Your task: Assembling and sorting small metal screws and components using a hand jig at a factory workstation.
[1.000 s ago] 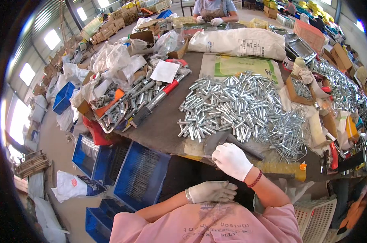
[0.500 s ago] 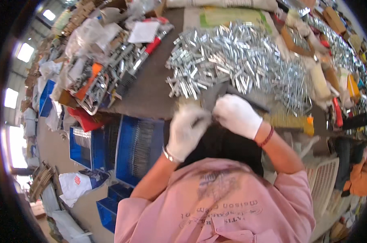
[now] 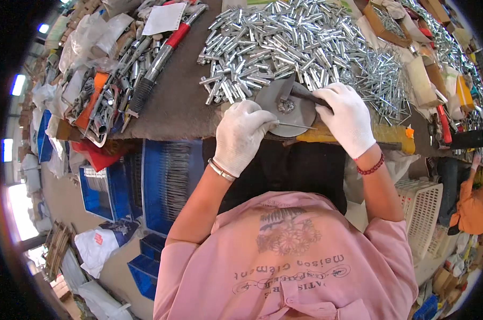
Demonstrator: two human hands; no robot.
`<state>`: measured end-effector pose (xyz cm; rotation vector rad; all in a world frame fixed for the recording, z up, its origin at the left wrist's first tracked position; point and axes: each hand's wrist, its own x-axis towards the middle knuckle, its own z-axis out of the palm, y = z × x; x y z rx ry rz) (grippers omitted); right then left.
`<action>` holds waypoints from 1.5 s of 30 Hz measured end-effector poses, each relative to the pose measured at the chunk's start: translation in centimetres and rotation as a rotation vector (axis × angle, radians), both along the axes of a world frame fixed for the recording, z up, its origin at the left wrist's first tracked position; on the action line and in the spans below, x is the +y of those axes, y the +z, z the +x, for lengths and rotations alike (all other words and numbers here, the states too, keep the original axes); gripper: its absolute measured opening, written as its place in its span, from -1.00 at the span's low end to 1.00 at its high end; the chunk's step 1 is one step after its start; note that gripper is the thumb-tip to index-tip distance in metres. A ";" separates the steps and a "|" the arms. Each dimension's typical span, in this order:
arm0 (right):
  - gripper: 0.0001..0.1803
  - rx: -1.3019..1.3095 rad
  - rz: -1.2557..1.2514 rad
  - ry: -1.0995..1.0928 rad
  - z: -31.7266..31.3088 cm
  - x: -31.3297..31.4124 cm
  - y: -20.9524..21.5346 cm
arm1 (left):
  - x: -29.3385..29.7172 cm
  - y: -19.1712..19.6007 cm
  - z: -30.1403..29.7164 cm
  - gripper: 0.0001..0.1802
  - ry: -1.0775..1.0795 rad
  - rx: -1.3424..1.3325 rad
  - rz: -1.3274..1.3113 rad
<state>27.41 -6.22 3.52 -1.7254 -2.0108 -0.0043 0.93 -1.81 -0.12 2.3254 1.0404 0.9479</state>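
Observation:
My left hand is closed in a pinch on a thin metal rod, which points right above the near edge of a round grey plate. On the plate lies a small cluster of shiny little metal pieces, too small to name. My right hand closes round the dark handle of a hammer-like tool. The tool's dark wedge-shaped head rests at the plate's far side. Just beyond it spreads a big heap of short silvery metal tubes.
Thin metal pins are piled at the right of the workbench. Hand tools and plastic bags crowd its left. Below stand blue crates with rods and a white basket. Another person in orange is at the far right.
My hands, close together before, have moved apart. The right hand now grips the tool handle, and the rod shows plainly in my left hand. The view has shifted, bringing the plate into sight.

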 end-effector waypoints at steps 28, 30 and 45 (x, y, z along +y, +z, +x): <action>-0.39 0.061 0.113 0.082 -3.6 -5.6 0.8 | 1.9 -3.0 -0.2 -0.78 -0.072 -0.133 -0.098; -0.39 -0.066 -0.026 0.145 -3.3 -5.8 0.0 | 1.5 -2.6 -0.5 -0.77 -0.075 -0.128 -0.091; -0.77 0.031 -0.151 0.071 -3.6 -3.3 0.7 | 1.5 -1.2 -0.6 -0.85 -0.099 -0.136 -0.184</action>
